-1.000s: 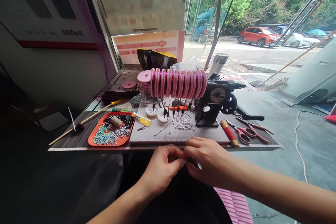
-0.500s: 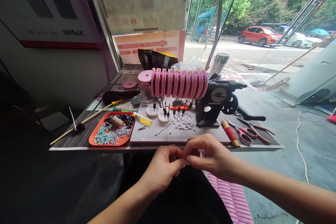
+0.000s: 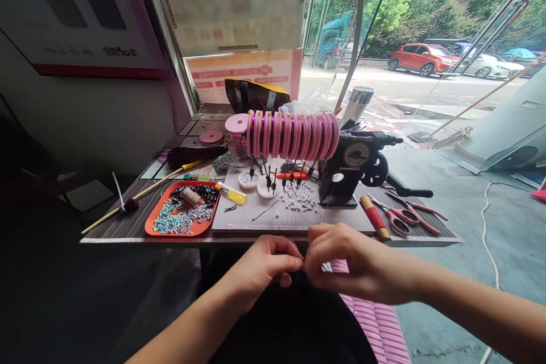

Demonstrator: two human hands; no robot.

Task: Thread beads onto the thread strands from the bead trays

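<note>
My left hand (image 3: 265, 266) and my right hand (image 3: 347, 260) meet fingertip to fingertip just off the table's front edge, above my dark-clothed lap. The thumb and forefinger of my left hand press together in a pinch. Curled fingers close my right hand beside it. Whatever they pinch is too fine to make out. Beyond them stands a black hand-cranked machine (image 3: 336, 190) carrying a row of pink spools (image 3: 294, 136). Thin threads with black weights (image 3: 273, 186) hang beneath the spools, and fine lines run across the board (image 3: 239, 222) toward my hands. White beads (image 3: 301, 198) lie loose there.
An orange tray (image 3: 150, 227) of beads sits on the left, near a wooden stick (image 3: 140, 193). Small white dishes (image 3: 267, 187) stand under the spools. To the right lie a red-wrapped wooden piece (image 3: 375, 219), scissors (image 3: 401, 222) and pliers (image 3: 426, 222). The crank handle (image 3: 416, 193) sticks out rightward.
My right hand has turned and curled its fingers more, shifting slightly right. My left fingers have straightened a little in their pinch. The things on the table have stayed put.
</note>
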